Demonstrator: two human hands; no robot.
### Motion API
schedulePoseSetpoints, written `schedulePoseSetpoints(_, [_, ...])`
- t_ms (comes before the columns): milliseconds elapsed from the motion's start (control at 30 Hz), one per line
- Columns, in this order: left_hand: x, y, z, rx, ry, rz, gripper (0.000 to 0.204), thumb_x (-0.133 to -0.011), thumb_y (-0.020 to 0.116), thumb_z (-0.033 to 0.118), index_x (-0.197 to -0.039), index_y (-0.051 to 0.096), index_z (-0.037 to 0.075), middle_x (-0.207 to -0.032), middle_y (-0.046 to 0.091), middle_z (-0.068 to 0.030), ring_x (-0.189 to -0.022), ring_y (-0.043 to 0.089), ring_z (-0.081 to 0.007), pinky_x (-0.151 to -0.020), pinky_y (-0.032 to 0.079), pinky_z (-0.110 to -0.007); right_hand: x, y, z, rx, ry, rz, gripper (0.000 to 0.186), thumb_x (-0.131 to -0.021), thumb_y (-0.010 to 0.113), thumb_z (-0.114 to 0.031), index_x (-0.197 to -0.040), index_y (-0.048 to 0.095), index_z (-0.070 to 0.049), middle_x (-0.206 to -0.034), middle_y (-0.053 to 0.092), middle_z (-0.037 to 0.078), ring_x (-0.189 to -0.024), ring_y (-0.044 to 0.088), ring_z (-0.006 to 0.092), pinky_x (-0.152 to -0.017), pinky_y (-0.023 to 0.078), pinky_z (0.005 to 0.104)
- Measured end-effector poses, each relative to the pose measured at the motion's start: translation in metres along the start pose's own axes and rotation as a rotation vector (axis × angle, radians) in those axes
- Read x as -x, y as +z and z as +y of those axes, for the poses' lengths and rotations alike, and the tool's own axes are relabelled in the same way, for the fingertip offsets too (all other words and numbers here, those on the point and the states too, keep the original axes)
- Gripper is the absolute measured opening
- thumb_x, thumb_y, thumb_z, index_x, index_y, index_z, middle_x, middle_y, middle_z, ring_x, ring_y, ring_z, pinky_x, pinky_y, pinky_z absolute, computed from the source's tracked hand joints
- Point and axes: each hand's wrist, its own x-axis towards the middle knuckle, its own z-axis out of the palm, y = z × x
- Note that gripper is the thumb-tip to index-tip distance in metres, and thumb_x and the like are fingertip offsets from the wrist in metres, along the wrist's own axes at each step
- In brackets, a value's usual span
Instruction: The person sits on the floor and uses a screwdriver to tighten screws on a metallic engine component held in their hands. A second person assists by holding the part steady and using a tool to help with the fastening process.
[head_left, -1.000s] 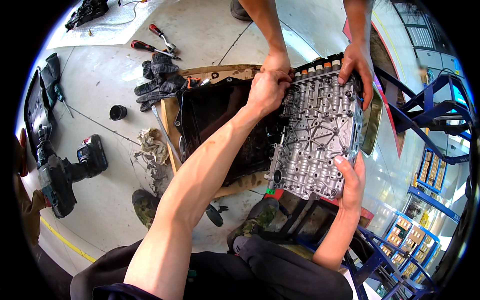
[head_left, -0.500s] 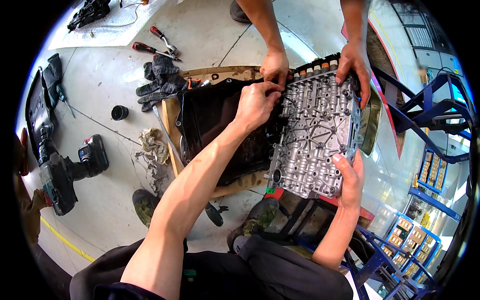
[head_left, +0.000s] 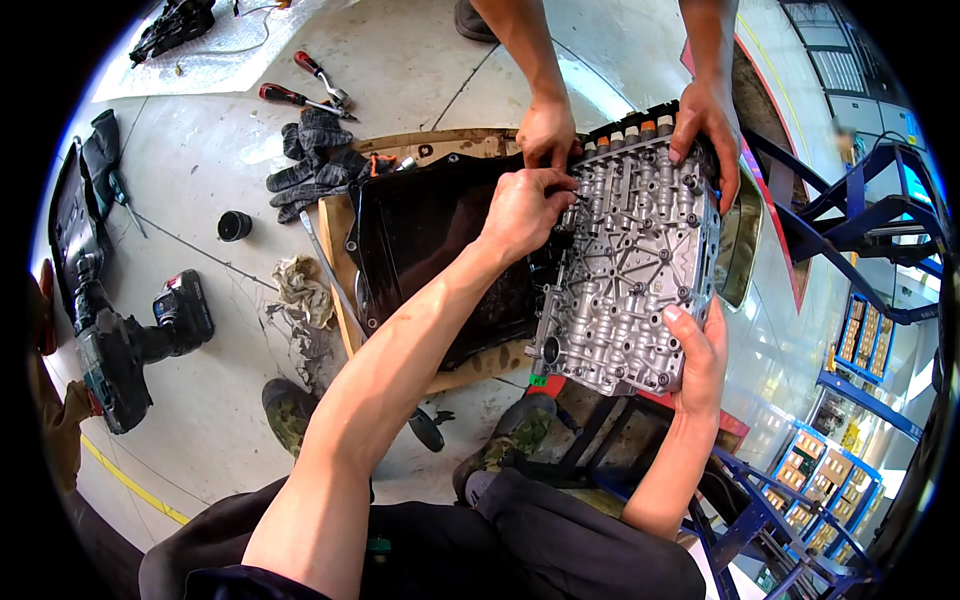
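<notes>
A silver valve body [head_left: 630, 270], a cast metal block full of channels and bolts, is held tilted over a black oil pan [head_left: 450, 230]. Along its far edge runs a row of orange and pale solenoids [head_left: 630, 133]. My right hand [head_left: 697, 350] grips the block's near right corner, thumb on top. At the block's upper left edge, my left hand [head_left: 528, 212] pinches with thumb and forefinger; what lies between them is too small to make out. A co-worker's hands [head_left: 708, 130] hold the far end, one at each corner.
Dark work gloves [head_left: 315, 165], two red-handled tools [head_left: 300, 98] and a black cup [head_left: 235, 226] lie on the floor to the left. A cordless impact wrench [head_left: 130, 345] is farther left. Blue metal frames [head_left: 850, 215] stand at the right.
My left hand has shifted slightly right and down along the valve body's edge, its fingers still pinched. My right hand and the co-worker's hands stay about where they were.
</notes>
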Motion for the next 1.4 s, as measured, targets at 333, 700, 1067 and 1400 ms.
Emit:
schedulePoseSetpoints(333, [-0.006,0.021,-0.006,-0.054,0.034,0.014,0.022,-0.089,0.079,0.009,-0.110,0.079,0.002,-0.091,0.079,-0.0154,-0.079,0.076,-0.0210,-0.075,0.058,-0.034,0.000,0.000,0.001,0.007,0.004,0.007,0.058,-0.090,0.074,-0.021,-0.140,0.056,0.002,-0.123,0.069,0.009,-0.105,0.065,0.0148,-0.098,0.051,0.0312])
schedulePoseSetpoints(700, [-0.006,0.018,-0.009,-0.075,0.146,-0.004,0.024,-0.088,0.077,0.012,-0.109,0.077,0.001,-0.098,0.076,-0.0210,-0.092,0.075,-0.0344,-0.084,0.057,-0.042,0.000,-0.002,0.001,0.008,0.015,0.013,0.057,-0.090,0.074,-0.021,-0.139,0.057,0.001,-0.121,0.069,0.009,-0.104,0.066,0.0147,-0.095,0.053,0.0310])
schedulePoseSetpoints(1067, [-0.015,0.011,-0.007,-0.165,0.297,-0.115,0.024,-0.085,0.073,0.011,-0.106,0.069,0.000,-0.095,0.073,-0.0196,-0.092,0.071,-0.0388,-0.084,0.056,-0.046,0.000,0.001,0.000,0.019,0.005,0.020,0.059,-0.089,0.075,-0.021,-0.140,0.057,0.002,-0.124,0.068,0.009,-0.108,0.065,0.0154,-0.099,0.051,0.0320])
schedulePoseSetpoints(1400, [-0.023,0.003,0.002,-0.121,0.093,-0.143,0.026,-0.081,0.074,0.017,-0.100,0.070,0.001,-0.088,0.073,-0.0187,-0.087,0.072,-0.0365,-0.083,0.056,-0.044,0.000,-0.002,0.002,-0.008,0.036,0.014,0.058,-0.089,0.074,-0.020,-0.140,0.057,0.002,-0.124,0.068,0.009,-0.109,0.064,0.0155,-0.100,0.050,0.0325])
